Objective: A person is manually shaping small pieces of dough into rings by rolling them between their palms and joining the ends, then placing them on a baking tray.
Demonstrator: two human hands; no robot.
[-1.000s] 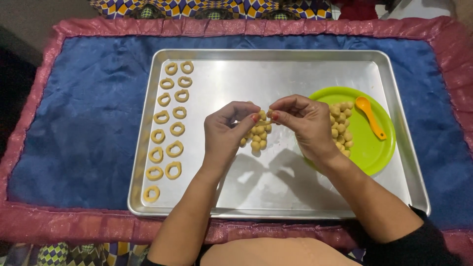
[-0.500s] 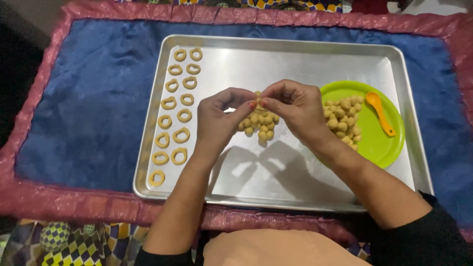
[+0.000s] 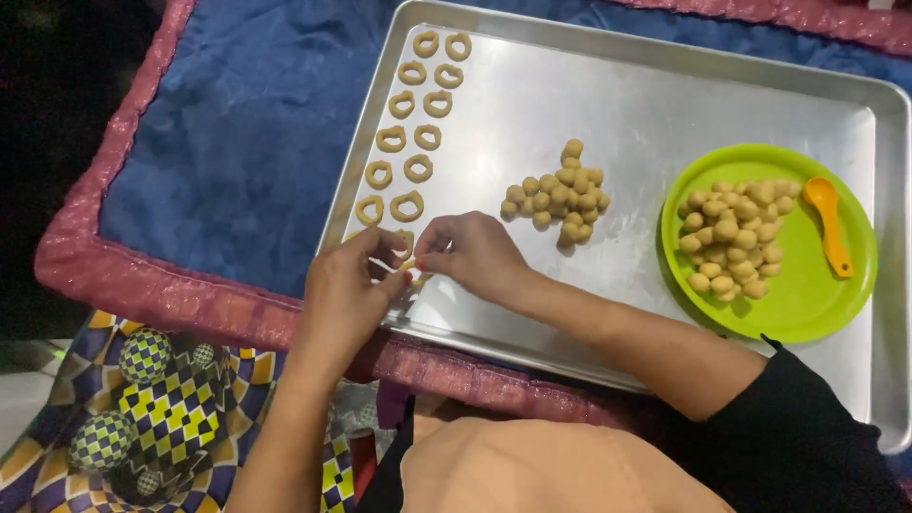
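Left hand and right hand meet at the near-left corner of the tray, fingertips pinched together on a small dough piece that sits on the tray surface at the bottom of the ring rows; most of the piece is hidden by the fingers, so its shape cannot be told. Both hands are closed in a pinch on it, thumbs and forefingers touching the dough. Directly above the hands, two columns of dough rings run up the left side of the tray toward its far edge, each ring lying flat and apart from its neighbours. To the right of the hands, near the tray centre, lies a loose cluster of small dough balls, touching one another. Further right, a green plate rests on the tray; a second pile of balls occupies its left half, and an orange spoon lies on its right half, bowl end toward the far side, apart from the pile. The tray sits on a blue mat with a pink border. At lower left, patterned cloth shows beyond the border.
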